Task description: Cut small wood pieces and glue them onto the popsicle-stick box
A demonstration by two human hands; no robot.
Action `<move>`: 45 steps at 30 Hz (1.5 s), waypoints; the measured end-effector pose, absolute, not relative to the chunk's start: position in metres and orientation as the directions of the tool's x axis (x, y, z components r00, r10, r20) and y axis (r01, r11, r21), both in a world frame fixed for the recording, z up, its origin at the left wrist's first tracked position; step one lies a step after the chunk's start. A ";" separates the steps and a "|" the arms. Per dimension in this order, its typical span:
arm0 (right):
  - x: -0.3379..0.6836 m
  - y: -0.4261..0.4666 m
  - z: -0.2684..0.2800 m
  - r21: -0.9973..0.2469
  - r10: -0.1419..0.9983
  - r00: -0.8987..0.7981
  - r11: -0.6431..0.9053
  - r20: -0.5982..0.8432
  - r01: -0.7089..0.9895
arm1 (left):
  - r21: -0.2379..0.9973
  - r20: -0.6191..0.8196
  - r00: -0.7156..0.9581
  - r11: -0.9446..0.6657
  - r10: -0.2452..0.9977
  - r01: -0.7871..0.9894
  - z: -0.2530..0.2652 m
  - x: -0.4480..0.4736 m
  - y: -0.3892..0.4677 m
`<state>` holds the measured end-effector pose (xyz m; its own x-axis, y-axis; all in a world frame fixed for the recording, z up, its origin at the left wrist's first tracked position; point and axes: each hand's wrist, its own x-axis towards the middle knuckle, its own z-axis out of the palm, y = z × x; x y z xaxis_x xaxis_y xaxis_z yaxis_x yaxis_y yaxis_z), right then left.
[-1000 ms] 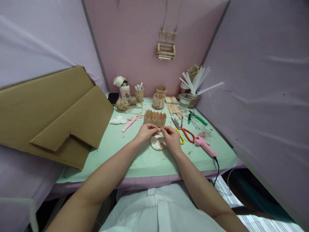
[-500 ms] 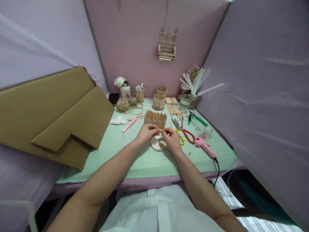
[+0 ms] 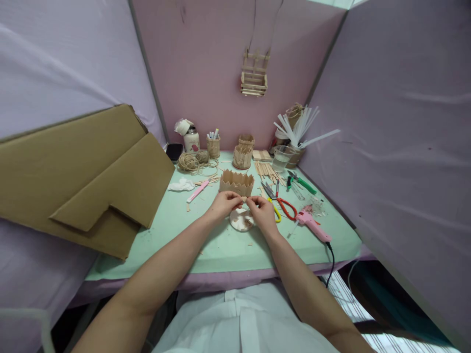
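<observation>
My left hand (image 3: 225, 203) and my right hand (image 3: 262, 211) meet over the table, fingertips pinched on a small piece of wooden stick (image 3: 244, 198) held between them. Much of that piece is hidden by the fingers. Directly below lies a round white lid (image 3: 239, 226) with brownish scraps in it. Just beyond my fingers stands a brown box with a zigzag top edge (image 3: 236, 183). To the right of my right hand are scissors with red handles (image 3: 287, 208) and a tool with yellow handles (image 3: 276, 213).
A pink glue gun (image 3: 312, 225) with a black cord lies at right, near green-handled pliers (image 3: 306, 185). A pink cutter (image 3: 197, 191), twine (image 3: 188, 162) and craft sticks (image 3: 268, 171) lie farther back. A large cardboard sheet (image 3: 88, 171) leans at left.
The view has tilted up slightly. Both hands stay nearly in place, and a bit more of the small wooden piece shows between the fingertips.
</observation>
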<state>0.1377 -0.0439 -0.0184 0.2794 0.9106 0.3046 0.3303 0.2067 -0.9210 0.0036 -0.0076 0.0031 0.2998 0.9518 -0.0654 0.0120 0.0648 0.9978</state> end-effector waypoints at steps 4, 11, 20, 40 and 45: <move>0.138 -0.043 -0.020 -0.925 0.913 0.280 0.202 0.297 0.323 | 0.998 -0.067 0.294 0.063 0.954 0.023 0.005 0.005 -0.009; 0.138 -0.042 -0.023 -0.931 0.915 0.284 0.199 0.288 0.306 | 0.998 -0.047 0.298 0.034 0.954 0.046 0.011 0.006 -0.014; 0.138 -0.041 -0.024 -0.935 0.918 0.280 0.197 0.281 0.294 | 0.997 -0.072 0.283 0.078 0.956 -0.011 0.004 0.009 -0.013; 0.139 -0.041 -0.024 -0.952 0.929 0.280 0.173 0.243 0.253 | 0.999 -0.032 0.270 0.021 0.962 0.046 -0.004 0.011 -0.011; 0.140 -0.040 -0.026 -0.952 0.929 0.278 0.176 0.244 0.250 | 0.999 -0.031 0.274 0.018 0.961 0.050 -0.004 0.011 -0.011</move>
